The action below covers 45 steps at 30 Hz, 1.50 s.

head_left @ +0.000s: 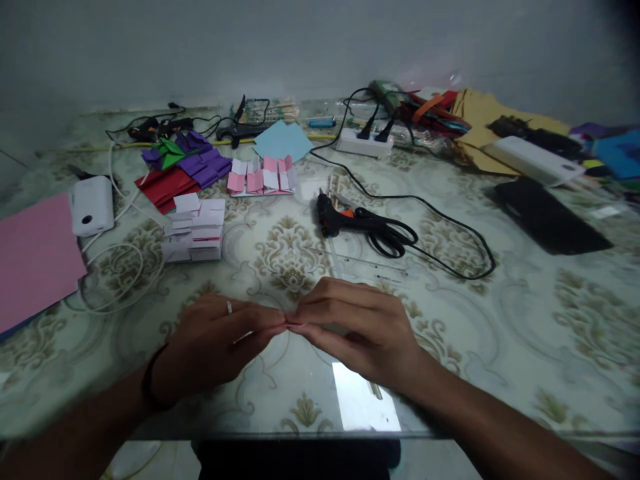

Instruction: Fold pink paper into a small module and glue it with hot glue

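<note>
My left hand (217, 340) and my right hand (357, 327) meet fingertip to fingertip low over the glass-topped table (500, 320), near its front edge. Both are pinched together on a small piece of paper (289, 323), pinkish at the tips and mostly hidden by the fingers. A ring sits on one left finger and a dark band on the left wrist. Just beyond the hands lie a black glue gun (327, 215) and black scissors (387, 235).
White and pink folded paper pieces (195, 227) and pink-white ones (263, 177) lie at the middle left, with purple, red and green paper (185, 163) behind. A pink sheet (35, 257), a white power bank (91, 205), a power strip (364, 142) with cables and a black flat object (547, 217) surround them.
</note>
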Available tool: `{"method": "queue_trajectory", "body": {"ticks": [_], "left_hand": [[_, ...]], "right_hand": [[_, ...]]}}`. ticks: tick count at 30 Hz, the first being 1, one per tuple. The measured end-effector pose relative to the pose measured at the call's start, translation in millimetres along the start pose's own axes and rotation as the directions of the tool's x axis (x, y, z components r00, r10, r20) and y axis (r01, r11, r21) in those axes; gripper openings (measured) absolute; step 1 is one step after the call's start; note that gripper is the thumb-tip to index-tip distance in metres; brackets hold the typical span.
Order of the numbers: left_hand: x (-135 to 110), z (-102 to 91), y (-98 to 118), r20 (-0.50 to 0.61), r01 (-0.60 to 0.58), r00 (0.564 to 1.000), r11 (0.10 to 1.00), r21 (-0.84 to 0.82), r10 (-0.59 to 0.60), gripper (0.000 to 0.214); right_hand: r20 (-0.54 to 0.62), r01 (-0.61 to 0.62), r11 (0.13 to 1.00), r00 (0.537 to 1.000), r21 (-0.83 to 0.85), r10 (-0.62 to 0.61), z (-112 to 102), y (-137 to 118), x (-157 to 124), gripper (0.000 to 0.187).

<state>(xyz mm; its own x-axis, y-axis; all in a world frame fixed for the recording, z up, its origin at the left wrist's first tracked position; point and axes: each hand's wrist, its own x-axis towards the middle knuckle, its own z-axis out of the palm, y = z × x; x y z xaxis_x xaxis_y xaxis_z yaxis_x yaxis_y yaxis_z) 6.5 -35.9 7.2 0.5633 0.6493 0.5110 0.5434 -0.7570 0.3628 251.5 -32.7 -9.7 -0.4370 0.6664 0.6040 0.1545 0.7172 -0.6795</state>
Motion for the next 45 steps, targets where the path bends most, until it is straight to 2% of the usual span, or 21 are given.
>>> {"method": "queue_trajectory", "body": {"ticks": [6,11,17,23,26,31,38,42,45], "left_hand": [[3.7,-2.7,-0.1,0.029,-0.037,0.999,0.997,-0.075,0.039,0.014],[1.6,-5.5,-1.7,0.059,-0.034,0.998,0.999,-0.033,0.036,0.013],[1.7,-5.6,-4.9,0.076,0.03,0.997,0.998,-0.063,-0.025,0.012],[4.8,-4.0,-10.0,0.064,0.15,0.988,0.968,-0.202,-0.14,0.007],[3.0,-3.2,-8.9,0.076,0.185,0.982,0.96,-0.21,-0.173,0.01],[1.5,2.4,-2.1,0.104,0.169,0.983,0.968,-0.186,-0.151,0.017],[3.1,12.8,3.9,0.136,0.133,0.985,0.959,-0.252,-0.101,0.016],[2.7,11.7,4.9,0.129,0.08,0.99,0.965,-0.248,-0.049,0.02],[1.8,7.3,5.1,0.115,0.078,0.992,0.976,-0.205,-0.055,0.019]], "right_hand": [[0.03,-0.032,0.999,0.999,0.015,0.032,-0.6,-1.9,-0.6,0.008],[0.024,-0.107,0.993,0.994,0.052,0.106,0.2,-2.9,0.4,0.006],[0.009,-0.139,0.985,0.99,0.103,0.139,-1.2,-1.5,1.6,0.007],[-0.009,-0.247,0.964,0.968,0.099,0.249,-7.0,-0.8,4.8,0.011],[-0.002,-0.257,0.959,0.966,0.122,0.259,-5.9,1.2,5.8,0.01],[0.042,-0.282,0.943,0.959,0.175,0.279,2.2,1.8,3.6,0.01],[0.053,-0.263,0.953,0.965,0.152,0.258,14.9,-1.1,-3.0,0.015],[0.061,-0.251,0.956,0.968,0.155,0.244,15.7,-3.5,-2.5,0.015],[0.072,-0.26,0.949,0.965,0.178,0.251,12.6,-4.6,-0.4,0.016]]}}
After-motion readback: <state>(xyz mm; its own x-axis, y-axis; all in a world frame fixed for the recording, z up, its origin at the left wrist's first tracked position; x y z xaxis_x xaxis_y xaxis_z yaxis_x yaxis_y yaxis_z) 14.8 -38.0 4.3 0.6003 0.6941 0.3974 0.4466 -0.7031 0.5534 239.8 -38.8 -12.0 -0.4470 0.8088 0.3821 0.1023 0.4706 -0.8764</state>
